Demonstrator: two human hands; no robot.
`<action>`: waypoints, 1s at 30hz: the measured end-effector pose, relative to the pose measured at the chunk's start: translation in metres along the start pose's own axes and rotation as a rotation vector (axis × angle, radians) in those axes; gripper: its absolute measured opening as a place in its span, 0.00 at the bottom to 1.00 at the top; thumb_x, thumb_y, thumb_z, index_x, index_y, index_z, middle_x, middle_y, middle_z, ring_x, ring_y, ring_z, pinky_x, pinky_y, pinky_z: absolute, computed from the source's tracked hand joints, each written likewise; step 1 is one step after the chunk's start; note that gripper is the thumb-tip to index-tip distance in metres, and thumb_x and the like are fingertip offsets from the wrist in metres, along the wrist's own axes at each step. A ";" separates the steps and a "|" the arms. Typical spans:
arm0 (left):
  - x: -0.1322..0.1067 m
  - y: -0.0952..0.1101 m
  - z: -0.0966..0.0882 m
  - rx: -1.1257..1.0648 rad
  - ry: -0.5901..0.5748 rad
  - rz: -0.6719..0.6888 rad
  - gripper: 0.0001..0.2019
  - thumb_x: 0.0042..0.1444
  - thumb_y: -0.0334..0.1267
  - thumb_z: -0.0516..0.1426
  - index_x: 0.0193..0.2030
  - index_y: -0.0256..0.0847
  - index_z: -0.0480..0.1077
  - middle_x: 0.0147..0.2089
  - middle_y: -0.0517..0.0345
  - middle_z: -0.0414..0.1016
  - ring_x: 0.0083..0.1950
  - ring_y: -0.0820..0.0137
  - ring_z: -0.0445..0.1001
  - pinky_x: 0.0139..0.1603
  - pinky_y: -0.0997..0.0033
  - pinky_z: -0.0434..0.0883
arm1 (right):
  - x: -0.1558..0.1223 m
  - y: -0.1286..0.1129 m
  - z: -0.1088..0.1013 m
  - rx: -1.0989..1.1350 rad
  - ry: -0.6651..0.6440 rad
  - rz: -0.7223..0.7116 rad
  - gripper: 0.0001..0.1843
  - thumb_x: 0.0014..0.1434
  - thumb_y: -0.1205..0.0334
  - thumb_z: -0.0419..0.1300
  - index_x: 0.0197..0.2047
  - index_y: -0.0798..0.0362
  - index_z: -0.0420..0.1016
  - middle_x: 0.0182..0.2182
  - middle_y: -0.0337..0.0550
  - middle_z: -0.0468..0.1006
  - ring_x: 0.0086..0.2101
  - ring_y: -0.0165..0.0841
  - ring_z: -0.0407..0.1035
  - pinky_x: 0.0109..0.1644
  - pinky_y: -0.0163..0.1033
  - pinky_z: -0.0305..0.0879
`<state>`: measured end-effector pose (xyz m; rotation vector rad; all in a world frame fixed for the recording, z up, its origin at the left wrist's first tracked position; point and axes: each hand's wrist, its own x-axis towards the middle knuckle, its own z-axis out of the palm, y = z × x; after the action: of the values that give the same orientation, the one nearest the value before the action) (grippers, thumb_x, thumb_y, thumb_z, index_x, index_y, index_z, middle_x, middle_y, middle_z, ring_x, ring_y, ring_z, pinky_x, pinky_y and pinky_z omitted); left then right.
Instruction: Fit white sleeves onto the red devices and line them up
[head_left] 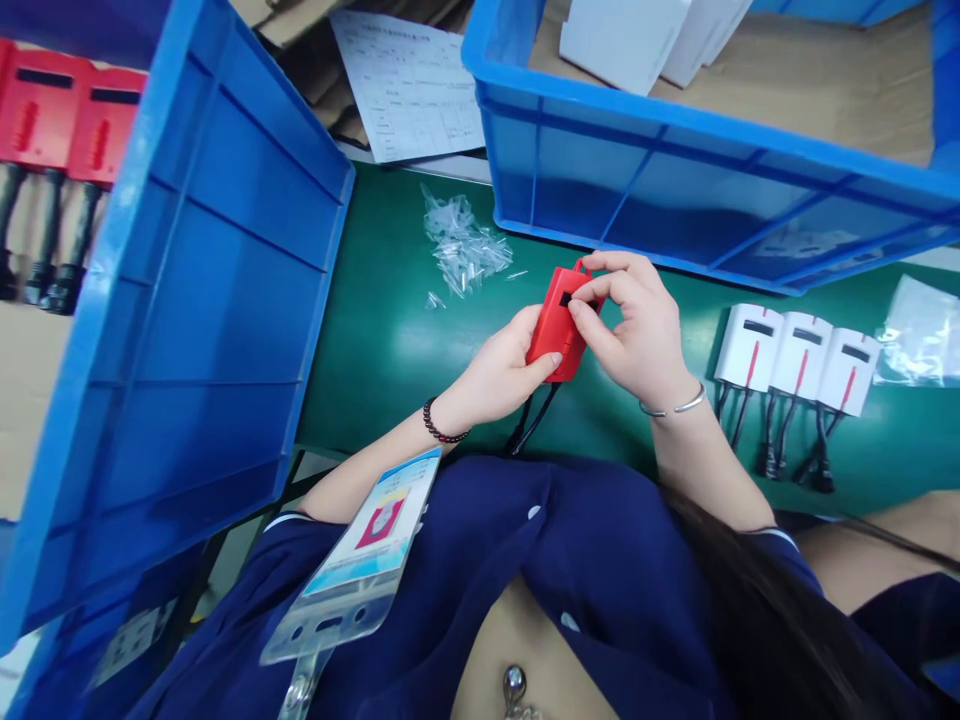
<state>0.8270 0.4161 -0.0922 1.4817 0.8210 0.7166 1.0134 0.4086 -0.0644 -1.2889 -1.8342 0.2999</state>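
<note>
A small red plastic box (553, 325) with a dark slot in its face and black cables hanging from its lower end is held over the green table (390, 340). My left hand (499, 375) grips its lower left side, fingers wrapped round it. My right hand (637, 325) pinches its top edge by the slot, thumb and forefinger pressed together there. A heap of small clear plastic pieces (463, 245) lies on the table just beyond the box.
A tilted blue crate (217, 330) stands at the left, with red boxes (67, 110) behind it. A second blue crate (675, 170) at the back holds white boxes. Three white boxes with cables (799, 360) lie at the right, next to a clear bag (922, 330). A printed sheet (409, 85) lies behind.
</note>
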 end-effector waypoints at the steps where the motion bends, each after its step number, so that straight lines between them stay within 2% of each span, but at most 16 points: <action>1: -0.001 0.001 0.001 0.044 0.000 0.010 0.26 0.59 0.37 0.58 0.64 0.39 0.61 0.62 0.45 0.70 0.62 0.57 0.71 0.62 0.55 0.70 | 0.002 0.001 -0.001 0.035 -0.027 0.032 0.02 0.61 0.65 0.59 0.36 0.51 0.74 0.49 0.49 0.76 0.51 0.43 0.72 0.51 0.52 0.75; 4: -0.002 0.009 0.002 0.184 0.004 0.016 0.26 0.58 0.35 0.57 0.64 0.39 0.61 0.61 0.47 0.72 0.62 0.56 0.71 0.63 0.54 0.69 | 0.005 0.003 -0.004 0.132 -0.085 0.093 0.02 0.59 0.65 0.61 0.35 0.51 0.75 0.49 0.48 0.75 0.50 0.41 0.73 0.45 0.47 0.77; 10: -0.004 0.021 0.004 0.415 -0.007 -0.014 0.26 0.59 0.32 0.54 0.65 0.37 0.58 0.56 0.47 0.74 0.53 0.56 0.76 0.51 0.56 0.75 | 0.008 0.006 -0.006 0.206 -0.120 0.089 0.01 0.57 0.64 0.63 0.33 0.52 0.76 0.45 0.45 0.76 0.46 0.39 0.74 0.44 0.46 0.78; 15: -0.005 0.021 0.006 0.426 -0.014 -0.004 0.26 0.59 0.31 0.54 0.65 0.38 0.58 0.54 0.50 0.76 0.50 0.59 0.78 0.49 0.60 0.75 | 0.010 0.005 -0.011 0.191 -0.122 0.110 0.02 0.55 0.66 0.63 0.30 0.52 0.76 0.40 0.44 0.78 0.48 0.40 0.75 0.43 0.45 0.78; 21: -0.003 0.018 0.007 0.395 -0.036 -0.009 0.26 0.59 0.33 0.55 0.65 0.36 0.57 0.56 0.47 0.75 0.53 0.57 0.76 0.51 0.58 0.75 | 0.009 0.011 -0.016 0.221 -0.134 0.143 0.02 0.55 0.67 0.64 0.30 0.53 0.78 0.42 0.43 0.80 0.44 0.38 0.76 0.43 0.45 0.78; 25: -0.001 0.018 0.008 0.395 -0.020 -0.018 0.25 0.59 0.32 0.55 0.63 0.38 0.59 0.55 0.48 0.75 0.52 0.58 0.77 0.50 0.59 0.75 | 0.009 0.012 -0.014 0.247 -0.159 0.157 0.02 0.56 0.65 0.64 0.31 0.53 0.78 0.44 0.43 0.78 0.43 0.37 0.76 0.44 0.47 0.78; 30: -0.002 0.018 0.009 0.409 0.001 -0.024 0.25 0.58 0.31 0.55 0.63 0.40 0.60 0.52 0.51 0.76 0.49 0.59 0.77 0.48 0.59 0.75 | 0.010 0.009 -0.009 0.241 -0.127 0.179 0.02 0.54 0.68 0.64 0.29 0.54 0.77 0.43 0.44 0.78 0.43 0.38 0.75 0.43 0.46 0.78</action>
<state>0.8347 0.4087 -0.0744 1.8306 1.0273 0.5509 1.0247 0.4185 -0.0592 -1.2892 -1.7272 0.6923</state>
